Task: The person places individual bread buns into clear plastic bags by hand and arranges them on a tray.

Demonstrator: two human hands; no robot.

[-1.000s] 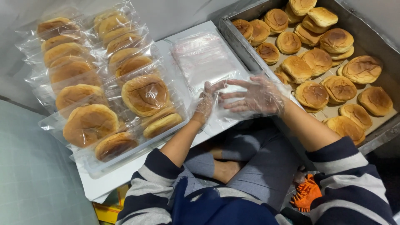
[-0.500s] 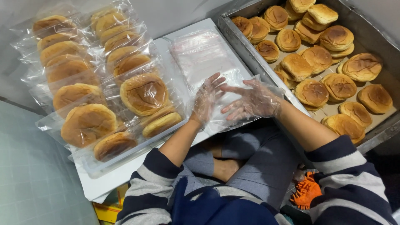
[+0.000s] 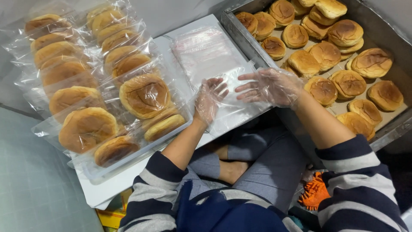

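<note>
Both my hands wear thin clear plastic gloves. My left hand [image 3: 209, 98] rests with spread fingers on the near end of a stack of empty clear plastic bags [image 3: 210, 56] lying on a white board [image 3: 107, 189]. My right hand [image 3: 268, 86] hovers just to the right of it, fingers apart, fingertips at the edge of the top bag. Neither hand has a bun in it. Bagged golden buns [image 3: 143, 95] lie in two rows to the left of the bags.
A metal tray [image 3: 240, 32] on the right holds several unwrapped buns [image 3: 348, 81]. My legs in grey trousers are folded below the board. An orange object [image 3: 315, 195] lies by my right knee. Grey tiled floor [image 3: 30, 189] lies at the left.
Both hands have shifted slightly up and apart over the bag stack; my left hand's fingers have spread wider on the top bag.
</note>
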